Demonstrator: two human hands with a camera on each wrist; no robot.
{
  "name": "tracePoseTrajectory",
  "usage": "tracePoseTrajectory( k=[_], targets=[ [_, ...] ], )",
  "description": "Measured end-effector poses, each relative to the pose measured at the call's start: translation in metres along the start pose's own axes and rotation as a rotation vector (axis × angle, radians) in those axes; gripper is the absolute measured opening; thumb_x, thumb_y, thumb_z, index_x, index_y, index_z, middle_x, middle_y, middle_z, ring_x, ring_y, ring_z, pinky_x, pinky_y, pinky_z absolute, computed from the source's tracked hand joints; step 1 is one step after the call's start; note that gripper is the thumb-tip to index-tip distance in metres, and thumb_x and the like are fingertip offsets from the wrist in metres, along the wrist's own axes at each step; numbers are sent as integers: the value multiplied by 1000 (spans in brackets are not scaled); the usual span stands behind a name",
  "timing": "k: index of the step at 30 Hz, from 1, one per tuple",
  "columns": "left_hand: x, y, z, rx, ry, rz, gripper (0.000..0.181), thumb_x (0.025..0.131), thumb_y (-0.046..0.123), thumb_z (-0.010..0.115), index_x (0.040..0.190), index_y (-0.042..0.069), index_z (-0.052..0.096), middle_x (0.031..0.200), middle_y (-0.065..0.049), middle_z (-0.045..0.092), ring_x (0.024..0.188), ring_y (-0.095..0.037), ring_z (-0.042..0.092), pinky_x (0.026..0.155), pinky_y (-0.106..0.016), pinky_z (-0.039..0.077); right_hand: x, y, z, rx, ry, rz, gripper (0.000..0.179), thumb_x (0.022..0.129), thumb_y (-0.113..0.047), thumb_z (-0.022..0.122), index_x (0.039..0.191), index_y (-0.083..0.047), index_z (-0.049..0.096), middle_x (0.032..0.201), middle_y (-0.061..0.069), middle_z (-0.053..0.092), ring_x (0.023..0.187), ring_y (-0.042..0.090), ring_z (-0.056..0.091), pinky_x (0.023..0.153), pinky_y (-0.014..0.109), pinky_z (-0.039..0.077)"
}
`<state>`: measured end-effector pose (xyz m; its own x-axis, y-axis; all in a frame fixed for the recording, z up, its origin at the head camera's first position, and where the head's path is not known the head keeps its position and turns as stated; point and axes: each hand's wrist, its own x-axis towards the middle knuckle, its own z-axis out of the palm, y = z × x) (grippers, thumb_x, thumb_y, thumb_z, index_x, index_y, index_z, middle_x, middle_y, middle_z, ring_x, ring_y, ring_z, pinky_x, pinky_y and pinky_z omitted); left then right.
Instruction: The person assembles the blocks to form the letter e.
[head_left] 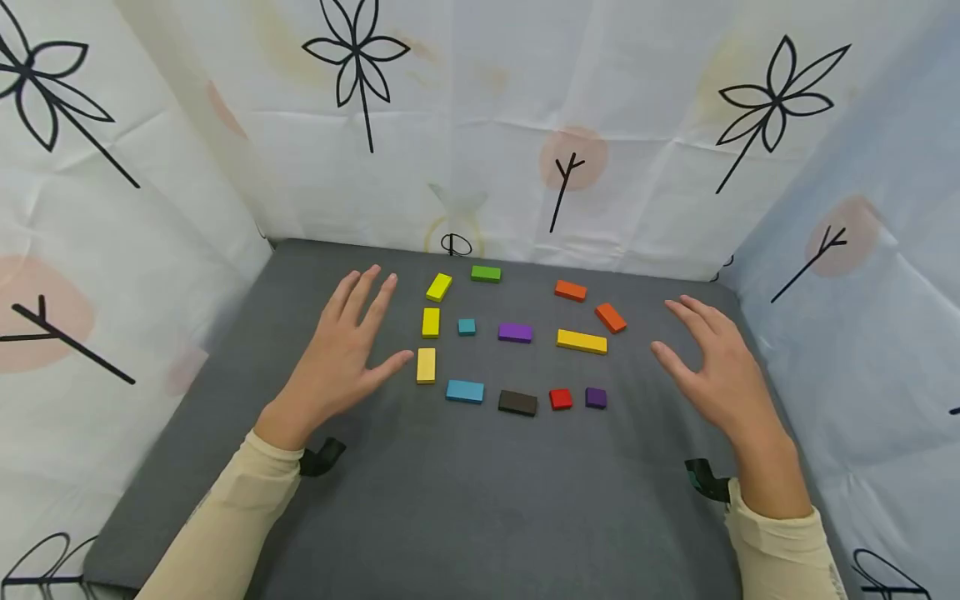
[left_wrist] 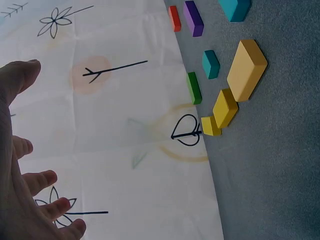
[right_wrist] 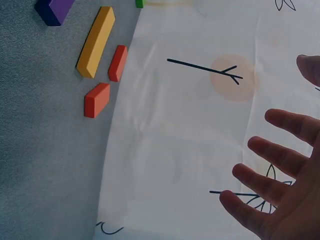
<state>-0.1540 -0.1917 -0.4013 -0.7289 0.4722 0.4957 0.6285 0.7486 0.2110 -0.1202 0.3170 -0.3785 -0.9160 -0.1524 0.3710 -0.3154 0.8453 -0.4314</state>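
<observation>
My left hand (head_left: pixel 337 354) hovers at the left of the blocks, fingers spread and holding nothing. Its thumb overlaps the edge of a pale yellow block (head_left: pixel 426 367) in the head view. Two more yellow blocks, one (head_left: pixel 431 322) behind the other (head_left: pixel 438 287), continue that column. On the right side my right hand (head_left: pixel 712 367) is raised with fingers extended, also holding nothing. Nearest to it lie an orange block (head_left: pixel 611 317), a second orange block (head_left: pixel 570 290) and a long yellow-orange block (head_left: pixel 582 342). Both wrist views show spread fingers with nothing in them.
Between the hands on the grey table (head_left: pixel 480 508) lie a green block (head_left: pixel 486 273), a teal cube (head_left: pixel 467 327), a purple bar (head_left: pixel 515 332), a blue block (head_left: pixel 465 392), a black block (head_left: pixel 517 403), a red block (head_left: pixel 560 398) and a dark purple block (head_left: pixel 596 397). Patterned white cloth (head_left: pixel 495 192) walls the back and sides.
</observation>
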Motion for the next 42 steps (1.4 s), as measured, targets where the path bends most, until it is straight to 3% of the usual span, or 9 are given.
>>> tracePoseTrajectory(
  k=[4,7,10,25,42],
  targets=[
    [1,0,0,0,1,11,91,108,63,51,173,6,23,175,-25,22,159,-51,18,123,-71,21,5,-1,3,-1,-9,-16,62,101,-23,78,157,-8,57,163,21,47,149,47,40,113,74,34],
    [1,0,0,-4,-6,8,91,103,48,68,172,5,28,175,-24,23,157,-52,20,121,-70,24,8,-2,6,-10,-47,-12,62,100,-22,80,156,-6,57,161,22,49,146,48,43,110,75,37],
    [1,-1,2,-15,-28,-4,93,98,40,76,171,5,30,176,-22,21,157,-52,21,120,-70,27,10,-3,8,-19,-82,-5,62,99,-20,81,154,-5,58,158,23,51,144,48,46,108,75,38],
    [10,-1,18,-66,-76,-6,92,99,37,79,171,4,31,177,-19,22,158,-48,20,120,-67,31,22,-10,15,-28,-125,-50,55,100,-17,81,150,-5,63,155,22,56,142,47,49,108,73,41],
    [21,1,33,-121,-187,-36,89,103,41,74,172,6,30,176,-16,25,158,-42,24,120,-62,35,30,-13,23,-34,-218,-69,53,101,-16,79,148,1,63,155,24,55,143,49,47,110,73,39]
  ],
)
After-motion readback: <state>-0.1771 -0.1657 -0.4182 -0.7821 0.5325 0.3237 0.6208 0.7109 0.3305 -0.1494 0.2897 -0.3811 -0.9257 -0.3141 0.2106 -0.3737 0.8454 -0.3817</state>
